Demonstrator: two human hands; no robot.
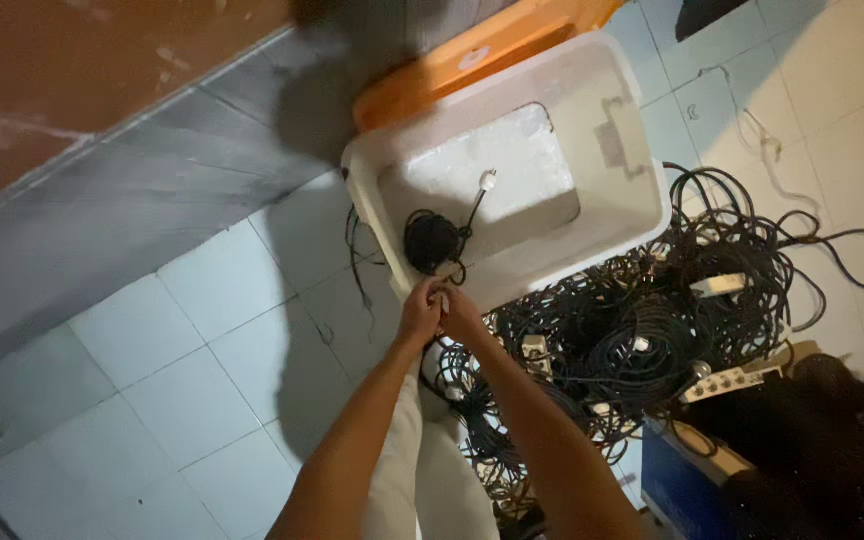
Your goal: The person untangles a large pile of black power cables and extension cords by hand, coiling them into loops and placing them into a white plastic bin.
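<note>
Both hands meet just below the centre of the frame, at the near rim of a white bin [642,200]. The left hand [419,313] and right hand [462,316] are pressed close together, fingers curled around something small and pale between them; what it is cannot be told, though a black cable [452,275] runs up from them into the bin. Inside the bin, at its lower left corner, lies a black coil [430,240], with a thin lead rising from it to a small white plug [489,180]. An orange lid [462,62] stands behind the bin at the top of the frame. To the right and below the bin, a big tangle of black cables [652,320] sprawls over the tiled floor [202,350], with white power strips [737,378] caught in it. A blue box [682,490] sits at the lower right. A grey wall base [102,230] crosses the upper left.
</note>
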